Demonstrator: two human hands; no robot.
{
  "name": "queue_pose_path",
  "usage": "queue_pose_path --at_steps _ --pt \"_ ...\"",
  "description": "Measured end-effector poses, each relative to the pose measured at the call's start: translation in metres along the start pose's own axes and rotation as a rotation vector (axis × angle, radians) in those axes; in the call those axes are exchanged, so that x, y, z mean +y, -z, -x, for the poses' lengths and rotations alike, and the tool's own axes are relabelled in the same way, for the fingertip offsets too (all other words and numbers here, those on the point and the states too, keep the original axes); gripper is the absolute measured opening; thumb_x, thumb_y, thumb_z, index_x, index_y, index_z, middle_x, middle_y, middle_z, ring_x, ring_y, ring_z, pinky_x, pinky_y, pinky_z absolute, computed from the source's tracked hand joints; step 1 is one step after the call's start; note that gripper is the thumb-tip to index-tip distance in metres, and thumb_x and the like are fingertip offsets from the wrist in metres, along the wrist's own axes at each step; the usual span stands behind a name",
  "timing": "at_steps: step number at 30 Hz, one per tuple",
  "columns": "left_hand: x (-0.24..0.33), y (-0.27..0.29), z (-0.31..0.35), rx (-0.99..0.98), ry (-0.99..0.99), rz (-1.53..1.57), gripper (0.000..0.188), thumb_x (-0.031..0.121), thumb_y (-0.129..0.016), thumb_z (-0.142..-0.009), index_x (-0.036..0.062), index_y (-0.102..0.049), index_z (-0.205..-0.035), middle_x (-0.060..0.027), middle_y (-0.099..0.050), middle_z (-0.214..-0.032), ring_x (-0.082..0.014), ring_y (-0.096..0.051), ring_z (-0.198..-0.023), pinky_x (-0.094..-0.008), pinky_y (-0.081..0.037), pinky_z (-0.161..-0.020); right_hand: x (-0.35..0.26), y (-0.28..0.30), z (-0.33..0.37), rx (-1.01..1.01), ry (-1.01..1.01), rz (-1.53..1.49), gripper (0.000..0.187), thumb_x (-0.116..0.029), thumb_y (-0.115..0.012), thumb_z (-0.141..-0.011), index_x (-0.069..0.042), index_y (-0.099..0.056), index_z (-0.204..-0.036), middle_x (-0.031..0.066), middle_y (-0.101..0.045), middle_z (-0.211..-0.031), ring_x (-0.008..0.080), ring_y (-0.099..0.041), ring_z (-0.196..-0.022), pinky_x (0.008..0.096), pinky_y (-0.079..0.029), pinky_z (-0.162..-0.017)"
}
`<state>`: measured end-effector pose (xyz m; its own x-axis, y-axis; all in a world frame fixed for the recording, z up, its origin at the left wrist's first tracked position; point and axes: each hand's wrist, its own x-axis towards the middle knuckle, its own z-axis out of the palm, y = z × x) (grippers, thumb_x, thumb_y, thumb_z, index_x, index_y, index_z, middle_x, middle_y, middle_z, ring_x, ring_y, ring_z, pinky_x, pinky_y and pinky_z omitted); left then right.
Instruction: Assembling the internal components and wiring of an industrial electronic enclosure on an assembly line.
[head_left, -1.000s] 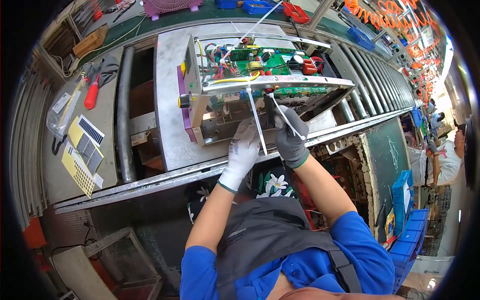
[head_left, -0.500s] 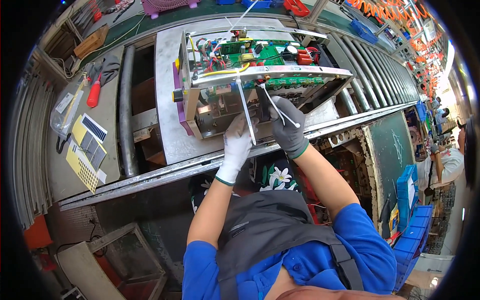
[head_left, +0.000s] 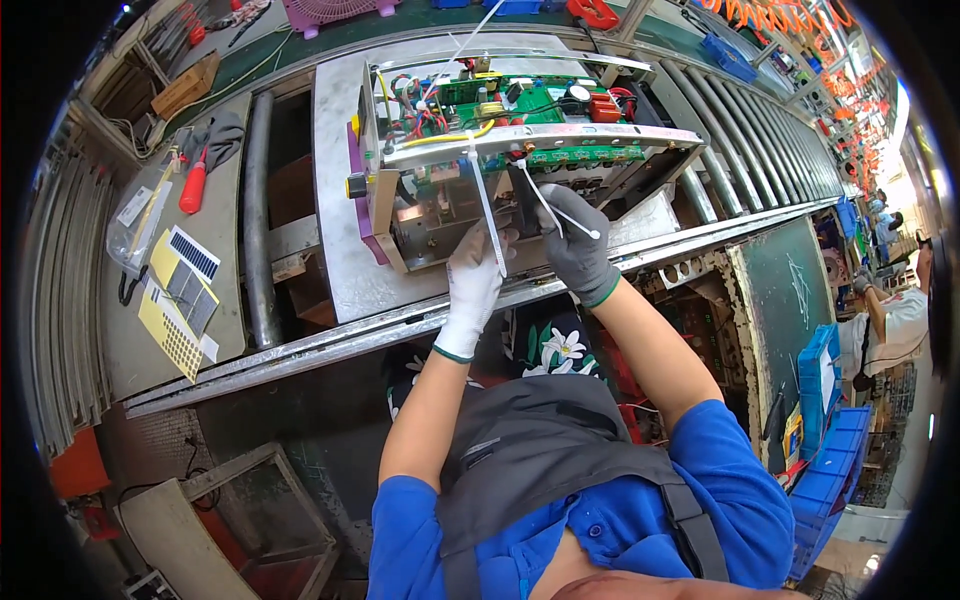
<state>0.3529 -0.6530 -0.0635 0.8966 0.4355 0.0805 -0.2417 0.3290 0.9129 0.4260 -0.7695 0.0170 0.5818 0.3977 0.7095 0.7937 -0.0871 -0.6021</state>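
Observation:
An open metal chassis [head_left: 400, 215] holds a green circuit board [head_left: 540, 100] with wires and components. White cable ties hang down its near side. My left hand [head_left: 475, 275], in a white glove, is closed with its fingertips around the lower part of the long cable tie [head_left: 485, 198]. To its right, my right hand [head_left: 580, 245], in a grey glove, has curled fingers pinching a second cable tie [head_left: 572, 220], whose end sticks out over the knuckles. A dark part behind the ties lies near both hands' fingertips, partly hidden.
The chassis rests on a pale board [head_left: 350, 290] over a roller conveyor [head_left: 750, 140] with a metal front rail [head_left: 400, 333]. On the left side table [head_left: 130, 355] lie a red-handled tool [head_left: 193, 188], sticker sheets [head_left: 180, 295] and a dark cloth [head_left: 222, 138]. Blue bins [head_left: 830, 460] stand at right.
The view has shifted slightly. Both hands stay at the cable ties; the left hand's fingertips have drawn a little lower and closer around the long tie.

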Motion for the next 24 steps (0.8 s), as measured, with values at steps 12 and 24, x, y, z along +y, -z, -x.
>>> queue_pose_path --at_steps 12,24 --pt "0.033 -0.005 -0.002 0.246 0.073 0.059 0.013 0.008 -0.063 -0.095 -0.0033 -0.065 -0.100 -0.0086 -0.069 -0.091 -0.0175 -0.070 -0.077 -0.0265 -0.055 -0.061 0.006 0.000 -0.004 -0.094 -0.038 -0.015 0.016 -0.001 -0.064 -0.088 -0.001 -0.064 -0.104 0.0124 -0.064 -0.080 0.0231 -0.061 -0.070 0.0317 -0.051 -0.064" --pt "0.012 0.020 0.001 0.184 -0.094 -0.152 0.032 0.023 -0.059 -0.097 -0.0026 -0.059 -0.116 -0.0134 -0.068 -0.104 -0.0229 -0.069 -0.088 -0.0316 -0.055 -0.070 0.000 0.007 -0.025 -0.284 -0.139 -0.036 0.022 -0.017 -0.066 -0.080 -0.010 -0.065 -0.101 0.0193 -0.066 -0.084 0.0398 -0.065 -0.080 0.0454 -0.053 -0.071"
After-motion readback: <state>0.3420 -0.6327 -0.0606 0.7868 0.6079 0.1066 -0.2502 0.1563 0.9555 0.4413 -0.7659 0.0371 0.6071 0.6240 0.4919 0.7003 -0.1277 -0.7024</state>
